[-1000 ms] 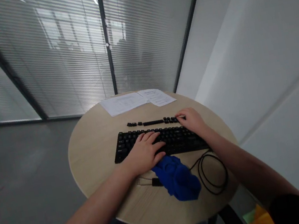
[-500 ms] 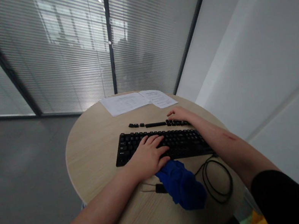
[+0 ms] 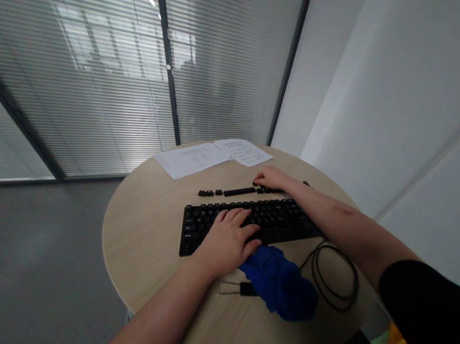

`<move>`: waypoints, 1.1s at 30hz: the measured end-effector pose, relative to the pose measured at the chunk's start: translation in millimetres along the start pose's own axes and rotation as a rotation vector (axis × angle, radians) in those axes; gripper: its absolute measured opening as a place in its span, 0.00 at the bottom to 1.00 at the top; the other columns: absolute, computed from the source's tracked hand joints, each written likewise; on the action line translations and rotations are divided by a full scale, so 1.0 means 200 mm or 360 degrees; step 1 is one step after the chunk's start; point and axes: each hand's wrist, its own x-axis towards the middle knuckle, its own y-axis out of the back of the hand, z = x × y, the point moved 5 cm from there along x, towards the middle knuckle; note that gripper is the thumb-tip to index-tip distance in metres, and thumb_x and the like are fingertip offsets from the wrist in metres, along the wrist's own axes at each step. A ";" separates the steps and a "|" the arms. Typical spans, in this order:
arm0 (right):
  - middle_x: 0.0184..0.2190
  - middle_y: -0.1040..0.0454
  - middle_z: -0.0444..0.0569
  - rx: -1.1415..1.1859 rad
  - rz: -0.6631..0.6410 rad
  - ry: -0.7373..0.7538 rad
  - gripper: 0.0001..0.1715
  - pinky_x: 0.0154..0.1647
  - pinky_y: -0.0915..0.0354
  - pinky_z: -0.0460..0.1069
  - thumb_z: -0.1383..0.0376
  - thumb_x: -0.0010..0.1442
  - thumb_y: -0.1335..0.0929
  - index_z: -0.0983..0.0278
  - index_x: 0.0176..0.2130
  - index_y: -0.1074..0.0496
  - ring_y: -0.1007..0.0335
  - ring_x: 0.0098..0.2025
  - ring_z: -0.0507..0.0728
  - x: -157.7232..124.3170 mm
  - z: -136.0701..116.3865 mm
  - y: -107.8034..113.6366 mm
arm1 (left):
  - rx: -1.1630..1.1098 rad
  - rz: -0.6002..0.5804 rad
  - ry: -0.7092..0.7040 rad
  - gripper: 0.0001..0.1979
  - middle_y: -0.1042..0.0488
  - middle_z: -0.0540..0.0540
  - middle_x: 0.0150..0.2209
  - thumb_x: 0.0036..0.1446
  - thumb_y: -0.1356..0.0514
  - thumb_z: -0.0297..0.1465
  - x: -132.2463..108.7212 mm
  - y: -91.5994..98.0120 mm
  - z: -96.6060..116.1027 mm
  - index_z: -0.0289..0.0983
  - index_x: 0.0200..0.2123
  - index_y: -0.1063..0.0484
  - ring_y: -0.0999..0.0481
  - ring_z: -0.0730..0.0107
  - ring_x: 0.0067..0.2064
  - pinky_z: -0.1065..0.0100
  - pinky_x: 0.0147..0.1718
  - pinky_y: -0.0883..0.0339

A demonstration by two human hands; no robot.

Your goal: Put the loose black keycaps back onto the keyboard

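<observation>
A black keyboard (image 3: 284,226) lies on the round wooden table (image 3: 142,229). My left hand (image 3: 230,241) rests on its left half with the fingers spread. Behind the keyboard is a row of loose black keycaps (image 3: 209,193), among them a long space bar key (image 3: 239,191). At the right part of this row my right hand (image 3: 274,177) has its fingertips pinched together on a small keycap (image 3: 254,183). That hand and forearm hide some keycaps and the keyboard's right end. A crumpled blue cloth (image 3: 282,287) lies just below my left hand.
Printed papers (image 3: 194,159) lie at the table's far edge. A wire tool with a black handle (image 3: 247,289) pokes out from the cloth's left side. The coiled black cable (image 3: 343,309) is to its right. A white wall (image 3: 417,73) stands close on the right.
My right hand has shifted slightly left and its fingers have closed on a small keycap. A keycap at the row's right end has come into view. My left hand stays put.
</observation>
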 end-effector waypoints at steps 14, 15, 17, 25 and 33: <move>0.46 0.16 0.48 0.0036 0.0128 0.0043 0.14 0.47 0.31 0.47 0.62 0.64 0.30 0.58 0.49 0.18 0.21 0.47 0.57 0.02 -0.01 -0.03 | -0.0060 0.0111 0.0041 0.18 0.27 0.39 0.59 0.69 0.44 0.40 0.01 0.04 -0.02 0.42 0.57 0.25 0.30 0.49 0.59 0.48 0.57 0.37; 0.46 0.16 0.48 0.0036 0.0127 0.0046 0.14 0.47 0.31 0.47 0.62 0.64 0.30 0.58 0.49 0.18 0.21 0.47 0.57 0.02 -0.01 -0.03 | -0.0067 0.0121 0.0057 0.17 0.27 0.40 0.58 0.69 0.45 0.39 0.01 0.04 -0.03 0.42 0.56 0.25 0.30 0.49 0.59 0.48 0.57 0.37; 0.45 0.16 0.48 0.0033 0.0121 0.0045 0.14 0.47 0.31 0.47 0.61 0.64 0.30 0.58 0.48 0.18 0.21 0.46 0.58 0.02 -0.01 -0.03 | -0.0081 0.0131 0.0098 0.17 0.26 0.40 0.57 0.69 0.45 0.39 0.02 0.04 -0.04 0.41 0.55 0.25 0.29 0.50 0.58 0.48 0.56 0.36; 0.45 0.16 0.50 -0.0035 0.0123 -0.0004 0.14 0.47 0.31 0.50 0.62 0.64 0.31 0.57 0.45 0.16 0.22 0.49 0.62 0.01 -0.05 -0.01 | -0.0107 0.0107 0.0178 0.17 0.24 0.40 0.53 0.70 0.48 0.39 0.03 0.05 -0.05 0.38 0.52 0.24 0.28 0.51 0.55 0.49 0.54 0.34; 0.46 0.16 0.49 0.0015 0.0242 -0.0037 0.14 0.51 0.31 0.51 0.64 0.63 0.30 0.56 0.47 0.17 0.22 0.50 0.62 -0.03 -0.08 0.06 | -0.0113 0.0375 0.0429 0.21 0.22 0.40 0.51 0.72 0.53 0.38 -0.01 0.13 -0.22 0.37 0.50 0.23 0.26 0.54 0.53 0.49 0.56 0.33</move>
